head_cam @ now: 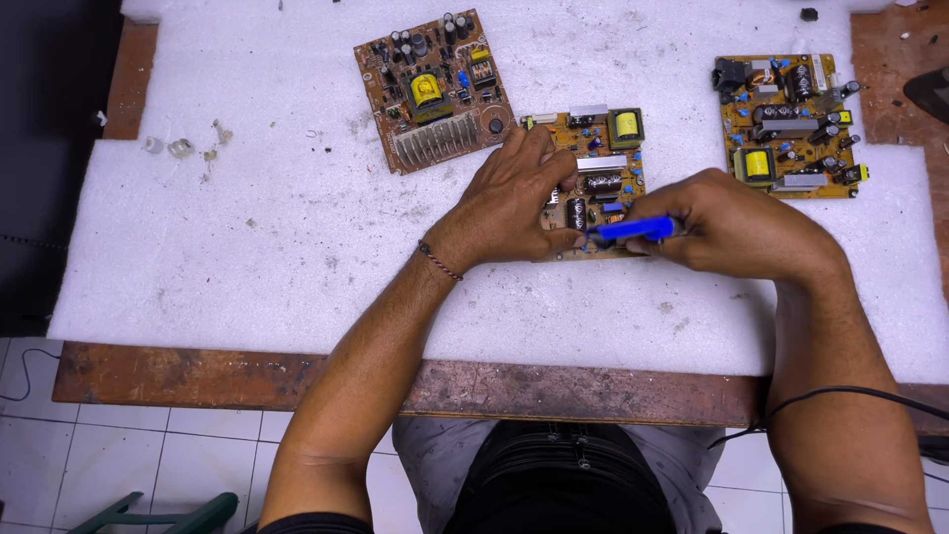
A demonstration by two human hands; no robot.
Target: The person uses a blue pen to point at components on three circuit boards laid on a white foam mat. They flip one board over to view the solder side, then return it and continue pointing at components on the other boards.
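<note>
**Blue tool down on the middle circuit board**

Head view, looking straight down — the left hand [514, 203] lies flat over the left part of the middle circuit board [603, 163], fingers spread and curled lightly over its near-left edge, thumb pointing toward the right hand. It presses on the board rather than clasping it. The right hand [732, 227] comes in from the right, fingers closed tight around a blue-handled tool [636, 229], which lies almost level, its tip pointing left at the near edge of the board, just beside the left thumb. The tip itself is too small to make out.

The board sits on a white foam sheet [247, 247], between the two hands, its far half in the open: a yellow-topped transformer, dark cylindrical capacitors, a pale strip.

Up and to the left, a reddish-brown circuit board [435, 89] lies tilted, with a yellow transformer in the centre and a ribbed silver heat sink along its near edge — its corner close to the left fingertips. Well off to the right, a third, yellow-brown circuit board [791, 124] lies square, two yellow-marked coils on it. The foam covers a worn wooden bench [198, 376]. A black cable [840, 396] crosses the right forearm.
</note>
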